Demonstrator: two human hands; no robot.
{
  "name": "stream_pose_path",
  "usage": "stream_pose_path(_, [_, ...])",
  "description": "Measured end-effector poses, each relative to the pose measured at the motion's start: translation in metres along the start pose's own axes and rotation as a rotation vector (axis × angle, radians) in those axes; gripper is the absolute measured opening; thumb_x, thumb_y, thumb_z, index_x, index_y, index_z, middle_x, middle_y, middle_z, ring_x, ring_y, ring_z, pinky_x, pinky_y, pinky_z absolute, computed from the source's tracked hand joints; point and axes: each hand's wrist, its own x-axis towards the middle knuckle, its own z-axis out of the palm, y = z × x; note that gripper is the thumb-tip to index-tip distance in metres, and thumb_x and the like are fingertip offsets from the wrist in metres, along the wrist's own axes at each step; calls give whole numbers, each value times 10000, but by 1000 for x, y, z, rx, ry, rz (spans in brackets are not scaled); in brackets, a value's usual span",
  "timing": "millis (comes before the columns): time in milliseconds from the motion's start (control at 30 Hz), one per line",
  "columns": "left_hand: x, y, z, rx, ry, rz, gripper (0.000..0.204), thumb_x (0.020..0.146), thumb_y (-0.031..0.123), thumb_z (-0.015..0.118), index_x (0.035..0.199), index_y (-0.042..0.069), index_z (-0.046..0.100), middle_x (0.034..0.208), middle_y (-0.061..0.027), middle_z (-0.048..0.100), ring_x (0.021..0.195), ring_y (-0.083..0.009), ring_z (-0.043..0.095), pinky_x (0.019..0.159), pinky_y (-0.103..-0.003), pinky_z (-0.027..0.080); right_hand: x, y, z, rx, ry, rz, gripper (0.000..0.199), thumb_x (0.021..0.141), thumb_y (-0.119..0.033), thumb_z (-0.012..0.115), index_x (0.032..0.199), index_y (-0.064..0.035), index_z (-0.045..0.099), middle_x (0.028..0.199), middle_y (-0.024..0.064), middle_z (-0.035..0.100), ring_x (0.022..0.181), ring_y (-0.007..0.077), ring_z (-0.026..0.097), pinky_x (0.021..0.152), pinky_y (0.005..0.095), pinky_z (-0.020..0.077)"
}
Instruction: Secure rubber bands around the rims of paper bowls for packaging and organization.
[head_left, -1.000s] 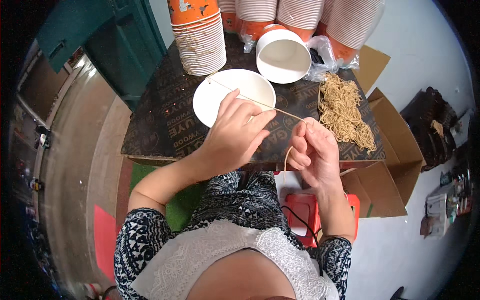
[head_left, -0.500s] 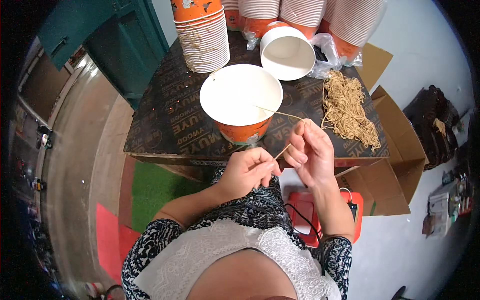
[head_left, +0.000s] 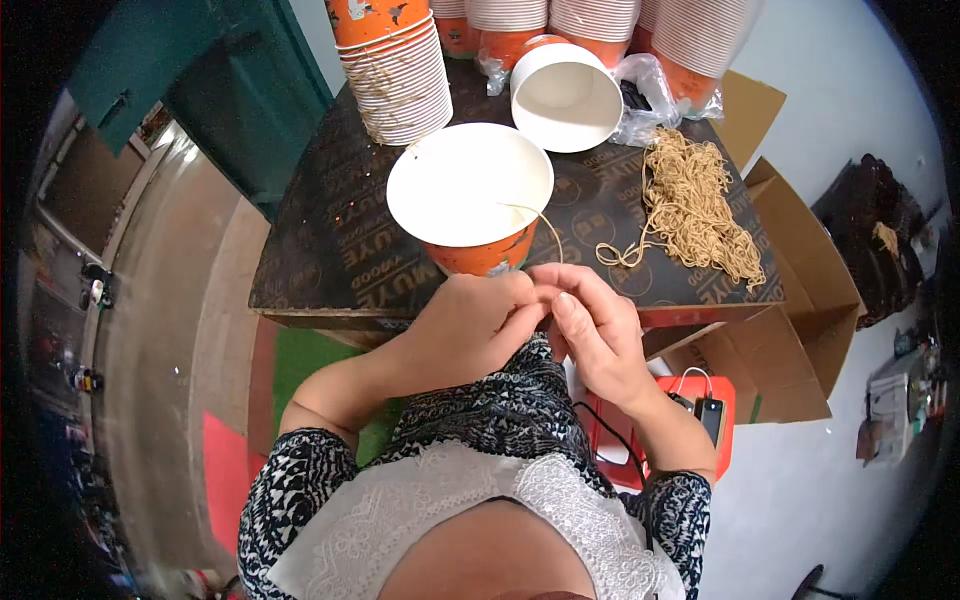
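Observation:
At the table's front edge my left hand (head_left: 478,318) and my right hand (head_left: 604,338) meet, fingers pinched together on a tan cord (head_left: 556,236). The cord runs up from the fingertips, arches over the rim of an orange paper bucket (head_left: 490,258) and lies against its white inside. The bucket stands upright just beyond my hands, its mouth facing up. What the fingertips do with the cord's end is hidden between them. A tangled pile of the same cord (head_left: 695,210) lies to the right on the table, one loose loop trailing toward the bucket.
Behind the bucket another paper bucket (head_left: 567,98) lies on its side. A tall nested stack of buckets (head_left: 398,88) stands at back left, more stacks in clear plastic (head_left: 650,95) at the back. An open cardboard box (head_left: 800,300) sits right of the dark table (head_left: 335,240).
My hands have come together; the right moved left and down to meet the left. The cord to the bucket went from nearly straight to a slack arch.

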Motion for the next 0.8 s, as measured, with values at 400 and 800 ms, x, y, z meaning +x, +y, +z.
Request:
stream_pose_path(400, [25, -2, -29, 628, 359, 252, 190, 806, 130, 742, 886, 57, 586, 716, -81, 611, 648, -273, 601, 709, -396, 473, 49, 12, -52, -275, 106, -151, 54, 878, -59, 674, 881, -11, 651, 707, -29, 542, 610, 36, 451, 544, 216, 387])
stream_pose_path(800, [17, -2, -50, 555, 17, 13, 51, 868, 89, 638, 913, 72, 655, 871, -63, 652, 869, -261, 631, 1074, -500, 319, 50, 33, -34, -8, 424, -250, 53, 915, -44, 676, 940, 1, 661, 692, -113, 499, 596, -22, 383, 536, 140, 313])
